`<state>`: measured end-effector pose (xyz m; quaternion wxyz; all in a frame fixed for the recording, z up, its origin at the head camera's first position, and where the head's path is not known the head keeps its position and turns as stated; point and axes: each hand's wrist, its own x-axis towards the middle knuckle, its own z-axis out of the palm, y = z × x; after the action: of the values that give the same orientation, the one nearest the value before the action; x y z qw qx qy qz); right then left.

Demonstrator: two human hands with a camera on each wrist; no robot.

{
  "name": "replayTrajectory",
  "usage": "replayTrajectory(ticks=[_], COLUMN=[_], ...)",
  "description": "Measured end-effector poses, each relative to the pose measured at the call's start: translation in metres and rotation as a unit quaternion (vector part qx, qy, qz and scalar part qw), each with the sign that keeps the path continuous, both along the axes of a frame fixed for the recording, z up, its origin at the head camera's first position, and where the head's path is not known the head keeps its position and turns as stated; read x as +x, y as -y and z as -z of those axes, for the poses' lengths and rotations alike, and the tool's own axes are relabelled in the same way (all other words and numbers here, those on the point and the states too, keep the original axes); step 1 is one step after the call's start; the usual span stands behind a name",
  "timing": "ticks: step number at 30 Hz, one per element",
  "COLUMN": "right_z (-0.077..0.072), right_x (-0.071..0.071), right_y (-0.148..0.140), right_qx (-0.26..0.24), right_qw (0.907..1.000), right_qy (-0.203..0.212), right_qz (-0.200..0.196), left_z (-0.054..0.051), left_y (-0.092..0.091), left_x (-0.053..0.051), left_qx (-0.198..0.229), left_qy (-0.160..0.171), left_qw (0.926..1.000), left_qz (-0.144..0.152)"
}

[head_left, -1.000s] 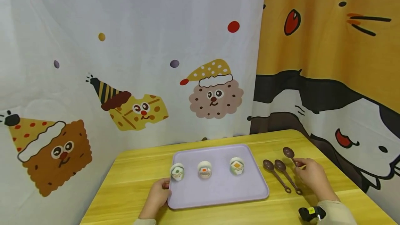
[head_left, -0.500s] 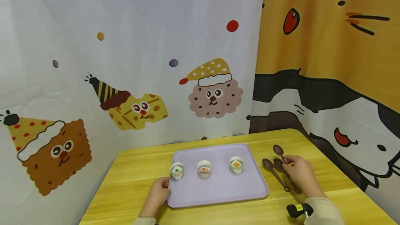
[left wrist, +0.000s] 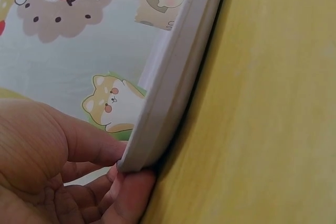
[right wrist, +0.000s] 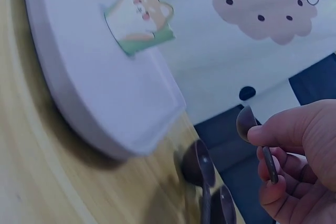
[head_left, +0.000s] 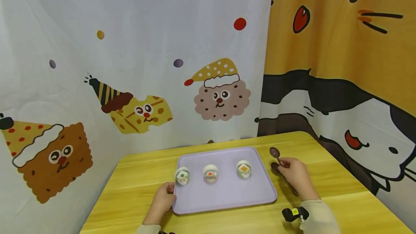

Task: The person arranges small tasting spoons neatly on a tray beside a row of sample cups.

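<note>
My left hand (head_left: 161, 200) grips the left edge of the lilac tray (head_left: 224, 195); in the left wrist view, thumb and fingers (left wrist: 86, 145) pinch its rim (left wrist: 170, 82). Three small cartoon-printed items (head_left: 182, 176) (head_left: 211, 173) (head_left: 243, 169) stand on the tray. Right of it, my right hand (head_left: 297, 176) holds a brown spoon (head_left: 274, 152) raised, bowl pointing away. In the right wrist view, the thumb and fingers (right wrist: 299, 156) pinch that spoon (right wrist: 245, 123) near its bowl. Two more spoons (right wrist: 198, 163) (right wrist: 226, 208) lie on the table below, partly covered by the hand in the head view.
The yellow wood-grain table (head_left: 136, 170) ends at a white curtain (head_left: 139, 28) with cartoon prints behind and an orange, black and white one (head_left: 328, 50) at the right. A black device (head_left: 294, 213) is strapped to my right wrist.
My right hand has moved left with its spoon, over the two resting spoons and closer to the tray. The left hand keeps its grip, and the camera view has shifted slightly.
</note>
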<state>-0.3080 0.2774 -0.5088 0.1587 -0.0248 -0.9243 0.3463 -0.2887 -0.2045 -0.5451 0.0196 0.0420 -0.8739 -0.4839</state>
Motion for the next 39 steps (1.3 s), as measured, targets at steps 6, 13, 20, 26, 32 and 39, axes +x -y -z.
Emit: replayTrajectory(ticks=[6,13,20,26,32,39], right_z=[0.001,0.001,0.007,0.01,0.008,0.008], right_x=[-0.004,-0.009,-0.014,-0.015,-0.014,-0.012], right_y=[0.016,0.035,0.049,0.058,0.066,0.07], right_qx=[0.0,-0.038,-0.045,-0.06,-0.07,-0.062], right_qw=[1.0,0.9992,0.9989,0.9977,0.9968,0.9973], right_qy=[-0.006,0.007,0.013,0.027,0.036,0.038], right_qz=[-0.003,-0.005,-0.008,-0.017,-0.013,-0.007], left_z=[0.002,0.001,0.001,0.002,0.001,-0.001], left_y=[0.001,0.0,0.0,0.001,0.001,0.004], left_x=[-0.001,-0.002,-0.002,-0.001,-0.003,-0.001], left_qx=[0.016,0.037,0.052,0.067,0.066,0.069], left_qy=[0.011,0.023,0.029,0.035,0.041,0.05], left_qw=[0.9998,0.999,0.9982,0.9972,0.997,0.9964], left_qz=[-0.007,-0.008,-0.006,-0.003,-0.005,0.001])
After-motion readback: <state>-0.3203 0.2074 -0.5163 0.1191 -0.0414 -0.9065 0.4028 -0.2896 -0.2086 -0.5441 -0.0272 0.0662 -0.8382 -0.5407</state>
